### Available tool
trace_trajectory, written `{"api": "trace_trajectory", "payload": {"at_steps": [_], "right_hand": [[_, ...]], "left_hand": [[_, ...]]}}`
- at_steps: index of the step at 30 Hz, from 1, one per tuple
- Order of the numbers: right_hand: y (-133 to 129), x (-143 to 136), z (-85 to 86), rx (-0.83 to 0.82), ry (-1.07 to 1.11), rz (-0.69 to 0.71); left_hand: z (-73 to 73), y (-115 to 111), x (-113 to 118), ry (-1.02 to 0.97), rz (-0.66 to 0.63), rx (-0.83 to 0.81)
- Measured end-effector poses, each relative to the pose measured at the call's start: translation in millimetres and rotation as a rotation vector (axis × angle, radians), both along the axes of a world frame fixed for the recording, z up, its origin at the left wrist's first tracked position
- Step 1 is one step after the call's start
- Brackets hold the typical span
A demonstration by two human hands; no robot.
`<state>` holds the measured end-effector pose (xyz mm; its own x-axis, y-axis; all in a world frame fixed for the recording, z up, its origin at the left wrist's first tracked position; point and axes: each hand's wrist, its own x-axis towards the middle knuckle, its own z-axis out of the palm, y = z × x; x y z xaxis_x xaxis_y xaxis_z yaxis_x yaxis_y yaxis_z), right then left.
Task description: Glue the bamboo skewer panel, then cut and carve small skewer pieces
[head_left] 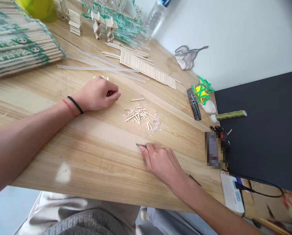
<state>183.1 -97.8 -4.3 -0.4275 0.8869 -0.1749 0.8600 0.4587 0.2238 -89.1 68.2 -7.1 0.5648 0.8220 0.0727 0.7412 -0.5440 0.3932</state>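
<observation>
My right hand [161, 161] is closed around a knife [140, 145], whose dark pointed blade pokes out past the thumb just above the wooden table [87, 160]. A thin dark piece [194, 180] shows behind the right wrist; whether it belongs to the knife I cannot tell. My left hand [99, 94] rests on the table, fingers curled in, and what they hold, if anything, is hidden. Short sticks [104, 78] show just behind it. Between the hands lies a loose heap of short cut wooden sticks [137, 114] with crumbs and shavings.
A panel of sticks laid side by side [147, 68] lies farther back, near clear tubes [99, 68] and stacked stick pieces [74, 23]. Packed long sticks [21, 42] fill the back left. At right are a black stapler-like tool [194, 103], a green-wrapped rod [231, 116] and a power strip [231, 192].
</observation>
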Motion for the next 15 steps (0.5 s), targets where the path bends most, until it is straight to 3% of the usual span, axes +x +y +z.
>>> {"api": "trace_trajectory", "payload": {"at_steps": [8, 15], "right_hand": [[2.2, -8.3, -1.7, -0.039, -0.073, -0.130], [3.2, 3.7, 1.1, -0.094, 0.010, -0.014]], "left_hand": [[-1.4, 0.2, -0.6, 0.000, -0.005, -0.004], [-1.2, 0.3, -0.2, 0.007, 0.000, 0.005]]}}
